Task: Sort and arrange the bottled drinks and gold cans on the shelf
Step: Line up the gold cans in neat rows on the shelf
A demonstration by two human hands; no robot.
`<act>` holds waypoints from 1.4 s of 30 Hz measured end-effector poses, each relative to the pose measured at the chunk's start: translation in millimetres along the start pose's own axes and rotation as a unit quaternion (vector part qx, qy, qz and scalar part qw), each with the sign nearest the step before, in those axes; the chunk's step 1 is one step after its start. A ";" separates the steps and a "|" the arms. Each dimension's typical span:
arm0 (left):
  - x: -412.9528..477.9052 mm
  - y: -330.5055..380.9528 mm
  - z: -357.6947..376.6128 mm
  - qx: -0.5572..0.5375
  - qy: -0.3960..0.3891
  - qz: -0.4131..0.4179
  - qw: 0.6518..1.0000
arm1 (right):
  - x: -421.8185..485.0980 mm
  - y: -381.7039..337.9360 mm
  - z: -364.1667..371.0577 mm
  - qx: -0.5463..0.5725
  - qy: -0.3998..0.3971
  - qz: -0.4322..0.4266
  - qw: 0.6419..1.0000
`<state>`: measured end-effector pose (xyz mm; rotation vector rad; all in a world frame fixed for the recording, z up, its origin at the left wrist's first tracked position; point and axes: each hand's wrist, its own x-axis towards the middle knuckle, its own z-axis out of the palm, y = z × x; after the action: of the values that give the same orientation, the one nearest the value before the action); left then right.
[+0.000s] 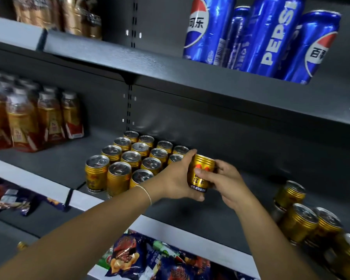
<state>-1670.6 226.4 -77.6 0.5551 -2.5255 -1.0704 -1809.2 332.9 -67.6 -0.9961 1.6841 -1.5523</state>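
The big grey shelf (240,150) fills most of the view, with a board above and a board below. On the top board, at the right, stand tall blue Pepsi cans (267,35). On the middle board, far to the left, stands a group of bottled drinks (30,118) with white caps and red and gold labels. In the middle of that board stands a block of gold cans (127,158), set in neat rows and touching each other. Near the right edge is a loose bunch of more gold cans (307,223), well apart from the block. On the bottom board lie bright snack bags (141,257).

Two bare arms reach in from the near side. The left hand (176,178) and the right hand (226,182) both close their grip on one gold can (201,172). This can is upright, just to the right of the block. I cannot tell if it touches the board. A thin bracelet (147,194) is on the left wrist.
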 end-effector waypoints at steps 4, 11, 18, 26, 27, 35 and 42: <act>-2.9 -16.1 -35.2 0.100 -0.032 -0.013 0.994 | 6.1 19.9 21.4 0.048 0.053 -0.018 0.997; -2.3 -59.1 -69.4 0.228 -0.026 -0.022 0.973 | 15.4 71.8 66.4 -0.002 0.096 -0.044 0.994; -8.1 -79.3 -68.1 0.248 -0.024 0.037 0.968 | 18.5 97.6 95.0 -0.077 0.107 -0.082 0.988; -12.7 -87.8 -63.3 0.242 -0.012 0.074 0.967 | 15.5 111.5 103.0 -0.126 0.149 -0.113 0.974; -12.5 -88.7 -62.7 0.245 -0.011 0.079 0.966 | 15.8 111.9 102.9 -0.130 0.154 -0.115 0.973; -9.0 -93.5 -60.1 0.277 -0.013 0.110 0.954 | 17.9 115.0 100.5 -0.147 0.178 -0.128 0.964; -8.2 -94.5 -60.0 0.273 -0.028 0.106 0.956 | 16.1 114.8 100.1 -0.135 0.167 -0.133 0.967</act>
<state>-1615.7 133.7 -109.1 0.3751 -2.8510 -0.3074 -1745.1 269.7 -191.5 -1.1900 2.1095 -1.7745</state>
